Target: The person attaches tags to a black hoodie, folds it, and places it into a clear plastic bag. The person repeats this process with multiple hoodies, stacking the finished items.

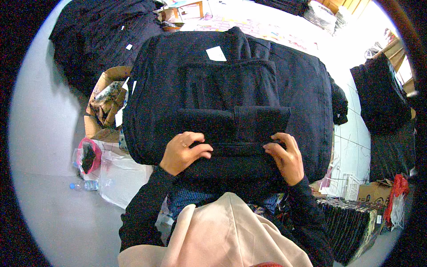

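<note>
A folded black garment (231, 89) lies on a wide stack of black cloth (307, 89) in front of me. Its near part is turned over into a thick band, with a seam near the middle. My left hand (186, 152) is at the left end of the near edge, fingers bent and thumb turned inward on the dark cloth. At the right end, my right hand (286, 158) has its curled fingers and thumb at the same edge. The cloth between the fingertips is hard to make out against the black. A small white paper (216, 54) rests beyond the fold.
More black cloth is heaped at the far left (102, 40) and piled at the right (380, 95). Left of the stack stand an open cardboard box (92, 113), a pink-rimmed container (80, 155) and a plastic bottle (90, 185). Dark bundled pieces (344, 227) sit at the lower right.
</note>
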The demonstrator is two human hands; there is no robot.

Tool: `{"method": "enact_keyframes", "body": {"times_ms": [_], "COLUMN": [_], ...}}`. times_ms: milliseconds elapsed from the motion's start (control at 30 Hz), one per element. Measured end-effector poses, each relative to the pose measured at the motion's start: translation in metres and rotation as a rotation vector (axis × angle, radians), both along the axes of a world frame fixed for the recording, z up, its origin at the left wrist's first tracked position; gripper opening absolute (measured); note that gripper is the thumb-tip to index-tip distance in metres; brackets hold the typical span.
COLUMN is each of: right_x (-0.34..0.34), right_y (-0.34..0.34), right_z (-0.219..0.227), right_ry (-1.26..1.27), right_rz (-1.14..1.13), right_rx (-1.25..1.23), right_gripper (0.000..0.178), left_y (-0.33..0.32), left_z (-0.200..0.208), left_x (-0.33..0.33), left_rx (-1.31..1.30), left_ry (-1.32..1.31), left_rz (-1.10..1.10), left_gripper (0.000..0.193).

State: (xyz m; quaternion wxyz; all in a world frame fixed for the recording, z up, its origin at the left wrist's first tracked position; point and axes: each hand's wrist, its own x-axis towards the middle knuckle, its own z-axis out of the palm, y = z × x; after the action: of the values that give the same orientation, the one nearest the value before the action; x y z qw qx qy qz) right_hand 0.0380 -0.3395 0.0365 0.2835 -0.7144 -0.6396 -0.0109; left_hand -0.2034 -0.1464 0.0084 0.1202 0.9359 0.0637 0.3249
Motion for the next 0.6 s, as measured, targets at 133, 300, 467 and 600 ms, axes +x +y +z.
{"method": "enact_keyframes", "body": {"times_ms": [133,300,467,600], "right_x": [0.006,0.024,0.090,0.135], "right_y": [-0.006,0.014,0.073,0.154], "right_z": [0.009,0.027,0.053,0.026], "right_ry": [-0.218,-0.251,0.497,0.707], "right_rz": [0.011,0.131,0.180,0.087], "right_rx": [-0.007,0.025,0.120,0.275], "right_gripper": [0.026,0.022,0.015,0.023], "left_y": [-0.002,0.020,0.081,0.145], "left_z": [0.004,0.019,0.054,0.053], "left_x": [-0.026,-0.025,0.007,0.059], "left_rx": [0.055,-0.011,-0.567,-0.856], "left_ry": [0.142,0.163,-0.181,-0.155], "left_rz": [0.043,0.007,0.092,0.264], "left_gripper": [0.034,0.029,0.024,0.031]}}
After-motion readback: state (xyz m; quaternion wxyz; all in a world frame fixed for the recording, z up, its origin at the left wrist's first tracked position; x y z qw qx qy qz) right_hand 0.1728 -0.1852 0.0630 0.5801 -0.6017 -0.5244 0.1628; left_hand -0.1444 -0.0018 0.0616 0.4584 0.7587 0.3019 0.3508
